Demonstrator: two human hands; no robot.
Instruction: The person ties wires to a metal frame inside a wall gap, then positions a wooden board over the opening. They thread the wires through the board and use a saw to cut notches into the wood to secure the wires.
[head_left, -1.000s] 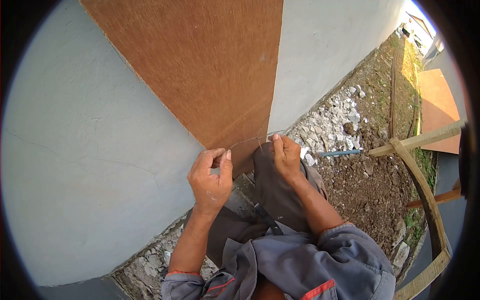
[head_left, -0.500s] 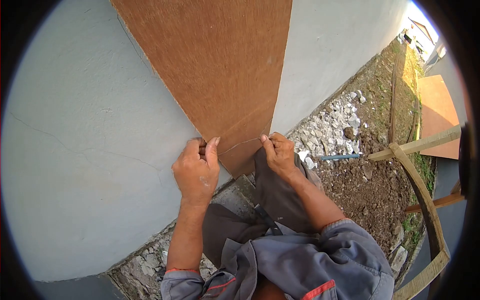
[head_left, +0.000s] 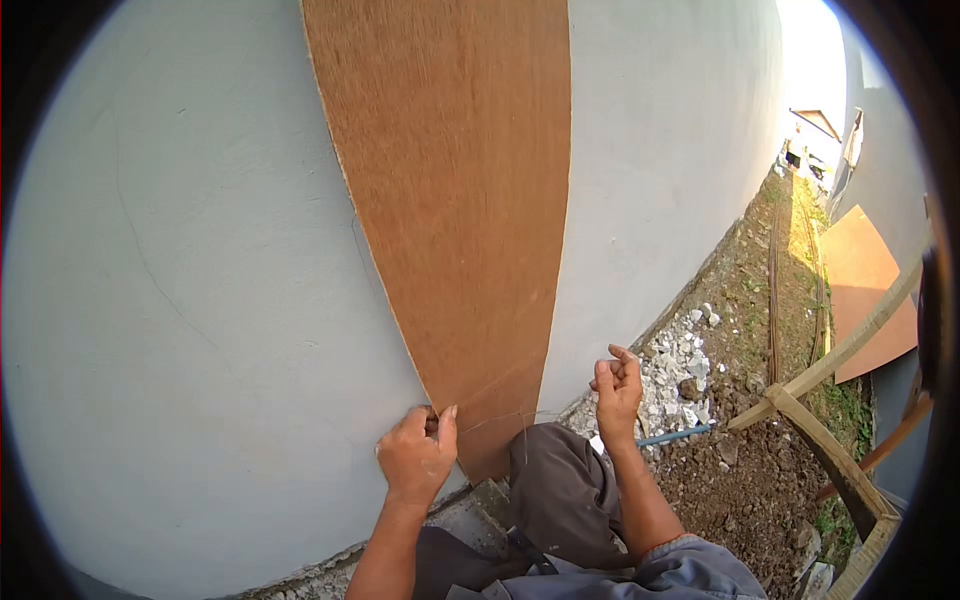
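Observation:
A long brown plywood sheet [head_left: 455, 220] stands upright against the pale wall, its narrow-looking lower end between my knees. At the sheet's left edge my left hand [head_left: 416, 455] is closed, thumb against the fingers, pinching a thin wire [head_left: 490, 421]. From there the wire runs across the face of the board, with a loose, bent stretch near the right edge above my knee. My right hand [head_left: 619, 402] is held up to the right of the board, apart from the wire. Its fingers are loosely curled and spread, and nothing shows in them.
The pale wall [head_left: 220, 250] rises on both sides of the board. White rubble [head_left: 678, 370], a blue pipe [head_left: 675, 436] and brown soil [head_left: 730, 500] lie to my right. Farther right are a wooden frame [head_left: 825, 370] and another plywood sheet [head_left: 865, 290].
My right hand has let go of the wire and moved right, away from the board. My left hand keeps its pinch at the left edge. The head view has tilted upward.

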